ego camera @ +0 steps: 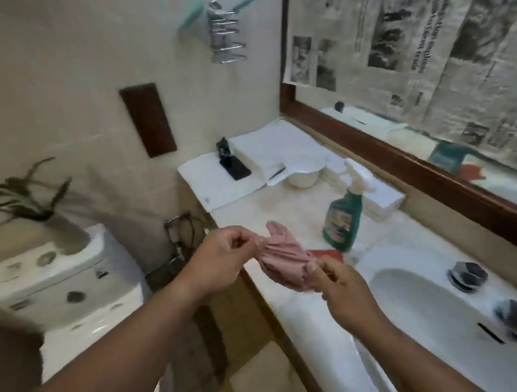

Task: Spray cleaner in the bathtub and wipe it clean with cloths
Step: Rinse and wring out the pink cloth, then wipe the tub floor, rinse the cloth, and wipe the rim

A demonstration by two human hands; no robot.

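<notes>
Both hands hold a pink rubber glove (281, 255) over the front edge of the vanity counter (280, 208). My left hand (223, 259) pinches its left end, and my right hand (339, 286) grips its right end. A green spray bottle (343, 222) of cleaner with a white trigger stands upright on the counter just behind the glove. A red cloth or pad (328, 254) lies flat by the bottle's base, partly hidden by the glove. The bathtub is not in view.
A white sink (423, 313) with dark taps fills the right. Folded white towels (270, 149), a black phone (234, 168) and a white bowl (303, 177) sit at the counter's back. A toilet cistern (58, 276) with a plant stands left. Newspaper covers the mirror (417, 54).
</notes>
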